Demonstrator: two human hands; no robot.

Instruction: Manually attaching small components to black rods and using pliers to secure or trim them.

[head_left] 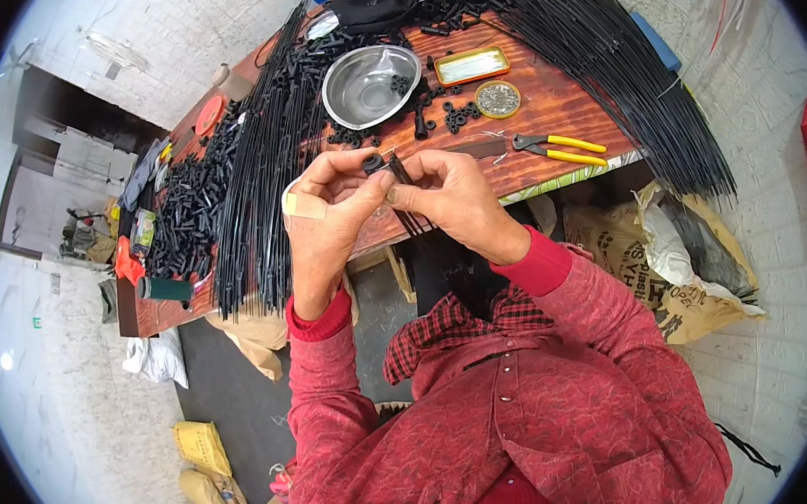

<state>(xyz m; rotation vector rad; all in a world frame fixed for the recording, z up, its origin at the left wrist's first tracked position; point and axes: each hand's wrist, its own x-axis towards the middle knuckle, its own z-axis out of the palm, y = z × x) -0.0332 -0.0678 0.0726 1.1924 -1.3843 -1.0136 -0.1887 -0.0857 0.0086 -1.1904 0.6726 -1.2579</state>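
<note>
Both hands meet in the middle, just off the table's near edge. My left hand [327, 203], with a pale plaster on its back, pinches a small round black fitting [373, 162] between thumb and forefinger. Right beside it, my right hand [451, 194] grips the ends of a few thin black rods [411, 222], which hang down below the fingers. Thumbs nearly touch where fitting and rods come together; whether they join is hidden. Beyond the hands lie yellow-handled pliers [563, 149] and loose black rings [460, 116].
On the wooden table [567, 104] are a steel bowl [334, 104], a yellow-rimmed tin [472, 66] and a round dish of small metal pieces [498, 99]. Long black rod bundles lie left [263, 175] and far right [617, 70]. Sacks [613, 245] stand at the right.
</note>
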